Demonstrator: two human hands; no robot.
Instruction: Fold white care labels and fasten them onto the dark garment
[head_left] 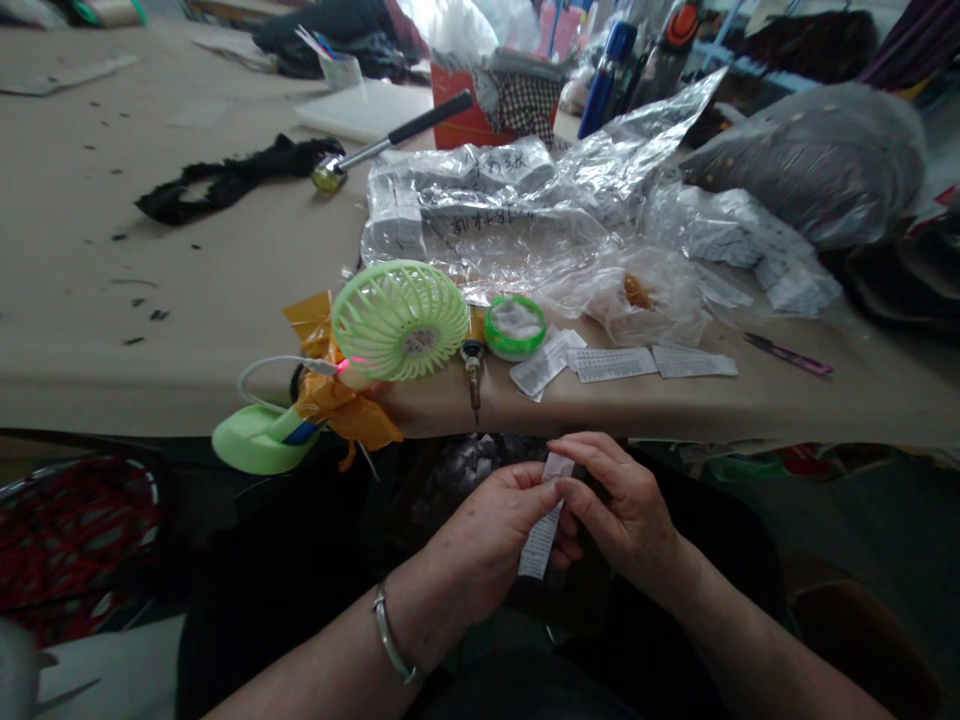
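Note:
Low over the lap, just in front of the table edge, my left hand (499, 535) pinches a narrow white printed label strip (538, 548) between thumb and fingers. My right hand (626, 505) grips the upper end of the same strip, its thumb meeting the left thumb. The lower end of the strip hangs free, with small print on it. On the table edge above lie several printed label strips (611, 364). Close by stand a green round dish (515, 328) with white fluffy stuffing and a pointed tool (473, 375) with its tip over the edge.
A green fan (401, 322) is taped to the table edge with orange tape. Small scissors (787, 355) lie at the right. Clear plastic bags (517, 240) spread behind the labels. A hammer (390, 140) and black furry material (232, 180) lie farther back.

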